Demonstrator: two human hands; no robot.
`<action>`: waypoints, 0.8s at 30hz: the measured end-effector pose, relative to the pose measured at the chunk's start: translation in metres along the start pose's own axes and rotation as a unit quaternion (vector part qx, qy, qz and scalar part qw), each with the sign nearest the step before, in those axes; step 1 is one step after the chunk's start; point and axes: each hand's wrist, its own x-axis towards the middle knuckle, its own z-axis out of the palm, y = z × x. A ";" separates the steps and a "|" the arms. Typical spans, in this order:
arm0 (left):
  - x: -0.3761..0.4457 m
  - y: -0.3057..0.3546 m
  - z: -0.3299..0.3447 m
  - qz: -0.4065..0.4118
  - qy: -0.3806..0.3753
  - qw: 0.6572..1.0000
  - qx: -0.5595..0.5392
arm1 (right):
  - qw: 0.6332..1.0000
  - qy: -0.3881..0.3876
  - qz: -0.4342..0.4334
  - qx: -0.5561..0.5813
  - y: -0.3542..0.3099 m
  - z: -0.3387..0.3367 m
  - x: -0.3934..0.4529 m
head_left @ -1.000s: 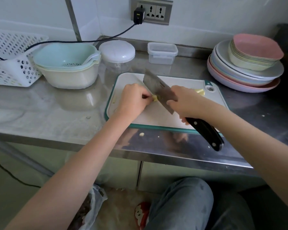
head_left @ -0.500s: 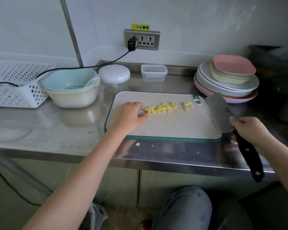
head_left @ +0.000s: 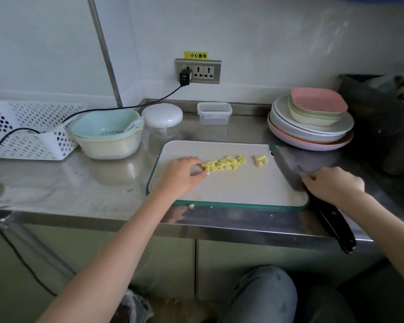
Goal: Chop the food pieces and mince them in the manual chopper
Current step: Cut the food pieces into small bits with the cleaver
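The left hand (head_left: 181, 174), fingers relaxed, is touching yellow food pieces (head_left: 224, 163) on the cutting board (head_left: 231, 190). The right hand (head_left: 331, 185) is gripping the cleaver (head_left: 289, 167); careless sweeping risks scattering pieces onto the surface (head_left: 79, 180).

A single head-worn wide-angle camera looks forward and down from close above the steel counter (head_left: 84, 183), facing the wall with the socket (head_left: 198, 71).

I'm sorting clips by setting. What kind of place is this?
Likely a kitchen prep area: a steel counter with a cutting board, a cleaver and stacked plates.
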 end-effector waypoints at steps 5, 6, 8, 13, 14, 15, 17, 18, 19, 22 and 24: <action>0.005 0.001 -0.006 -0.054 -0.002 0.992 -0.117 | 0.990 0.116 -0.048 0.062 -0.036 -0.025 -0.010; 0.007 -0.001 -0.011 -0.063 0.008 0.987 -0.147 | 0.982 0.143 -0.083 0.089 -0.054 -0.027 -0.015; 0.012 -0.010 -0.024 -0.060 0.074 0.985 -0.146 | 0.965 0.171 -0.152 0.130 -0.096 -0.027 -0.025; 0.026 -0.051 -0.066 -0.035 0.199 0.979 -0.020 | 0.920 0.104 -0.263 0.270 -0.201 -0.028 -0.010; 0.027 -0.058 -0.069 -0.028 0.196 0.980 -0.010 | 0.914 0.071 -0.274 0.293 -0.221 -0.031 -0.001; 0.029 -0.063 -0.070 -0.020 0.194 0.981 -0.004 | 0.908 0.037 -0.278 0.310 -0.240 -0.034 0.009; 0.034 -0.068 -0.067 0.002 0.200 0.980 0.010 | 0.906 -0.017 -0.272 0.325 -0.274 -0.040 0.030; 0.036 -0.069 -0.065 0.014 0.208 0.978 0.017 | 0.909 -0.030 -0.269 0.317 -0.289 -0.042 0.041; 0.039 -0.068 -0.063 0.023 0.217 0.976 0.022 | 0.913 -0.041 -0.271 0.303 -0.304 -0.043 0.052; 0.048 -0.064 -0.061 0.019 0.248 0.969 0.011 | 0.915 -0.110 -0.271 0.279 -0.338 -0.044 0.081; 0.049 -0.066 -0.058 0.016 0.284 0.959 0.014 | 0.919 -0.144 -0.267 0.253 -0.357 -0.041 0.093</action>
